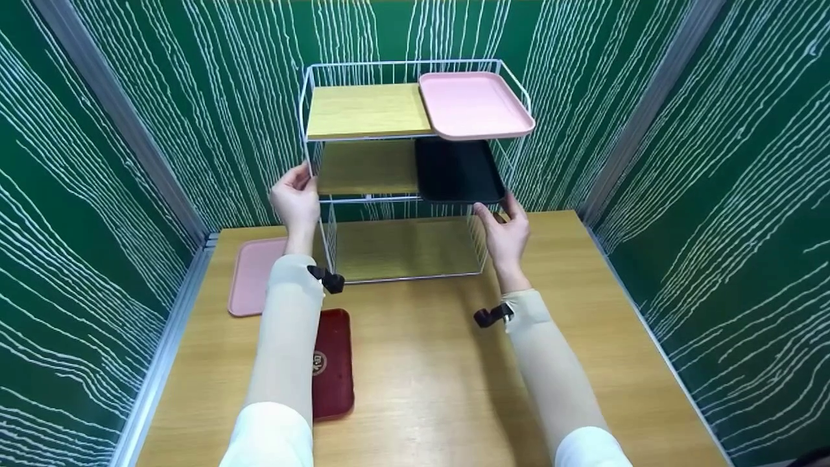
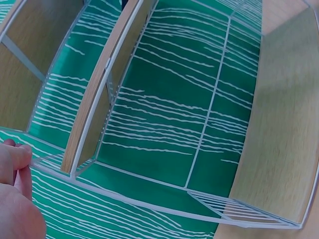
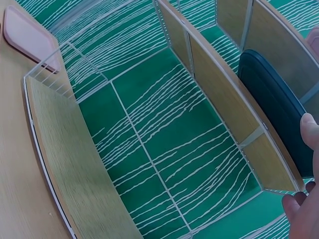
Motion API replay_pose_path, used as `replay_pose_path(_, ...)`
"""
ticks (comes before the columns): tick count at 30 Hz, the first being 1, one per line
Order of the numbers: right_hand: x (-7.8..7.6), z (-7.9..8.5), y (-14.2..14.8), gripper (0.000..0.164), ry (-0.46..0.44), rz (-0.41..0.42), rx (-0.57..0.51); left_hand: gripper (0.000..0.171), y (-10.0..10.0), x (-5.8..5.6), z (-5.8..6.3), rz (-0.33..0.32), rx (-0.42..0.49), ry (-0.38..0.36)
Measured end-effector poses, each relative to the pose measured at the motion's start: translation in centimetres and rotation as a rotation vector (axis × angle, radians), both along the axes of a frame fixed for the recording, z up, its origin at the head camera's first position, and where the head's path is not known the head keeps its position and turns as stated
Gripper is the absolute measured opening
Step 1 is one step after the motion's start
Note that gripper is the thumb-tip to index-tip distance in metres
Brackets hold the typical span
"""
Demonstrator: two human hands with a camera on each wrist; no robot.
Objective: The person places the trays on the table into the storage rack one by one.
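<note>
Below and outward of the left hand, a pink tray (image 1: 249, 279) lies on the table (image 1: 616, 363), partly covered by the left forearm. The left hand (image 1: 297, 201) itself is at the near left side of the rack (image 1: 369, 110), thumb and fingers pinching the white side wire at about the level of the middle shelf (image 1: 368, 168), which seems meant to steady the frame. Nearer the person than that hand, and a little to its right, is a dark red tray (image 1: 336, 370) with a round emblem, its left part hidden behind the forearm. Well to the right of the left hand, and directly ahead of the right one, the black tray (image 1: 457, 172) occupies the right part of the middle shelf, its near rim about at the shelf's front edge. Above it, farther from the right hand, a second pink tray (image 1: 476, 104) rests on the top shelf. The right hand (image 1: 509, 237) pinches the black tray's near right corner, thumb on the rim and the other fingers curled at the corner, partly hidden. The step in hand looks like settling this tray on its shelf; the next move probably calls for a gentle push inward and a release that leaves the rack unshaken.
</note>
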State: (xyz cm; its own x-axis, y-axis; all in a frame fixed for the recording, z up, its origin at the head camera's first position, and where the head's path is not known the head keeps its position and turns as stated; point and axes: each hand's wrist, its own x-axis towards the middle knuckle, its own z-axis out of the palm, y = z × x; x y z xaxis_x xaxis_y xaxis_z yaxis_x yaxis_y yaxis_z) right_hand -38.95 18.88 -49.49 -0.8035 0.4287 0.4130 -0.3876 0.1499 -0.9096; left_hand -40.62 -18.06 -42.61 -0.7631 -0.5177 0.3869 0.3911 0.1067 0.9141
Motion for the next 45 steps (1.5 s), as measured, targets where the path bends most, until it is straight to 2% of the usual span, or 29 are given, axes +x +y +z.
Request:
replay_pose_path(7, -0.7, 0.2, 0.1, 0.077, -0.026, -0.034, 0.052, 0.031, -0.1, 0.1, 0.0, 0.007, -0.017, 0.002)
replay_pose_path(14, -1.1, 0.5, 0.1, 0.073, -0.012, -0.061, 0.043, 0.032, -0.1, 0.1, 0.0, -0.009, -0.001, -0.025)
replay_pose_path(19, -1.2, 0.7, 0.2, 0.072, -0.016, -0.065, 0.044, 0.03, -0.1, 0.1, 0.0, 0.004, -0.013, 0.0)
replay_pose_path(33, -1.3, 1.0, 0.6, 0.072, -0.09, -0.108, 0.129, 0.031, -0.2, 0.0, -0.2, 0.003, -0.019, -0.025)
replay_pose_path(45, -1.6, 1.0, 0.8, 0.07, -0.066, -0.12, 0.135, 0.031, -0.2, -0.1, -0.3, 0.019, -0.031, -0.007)
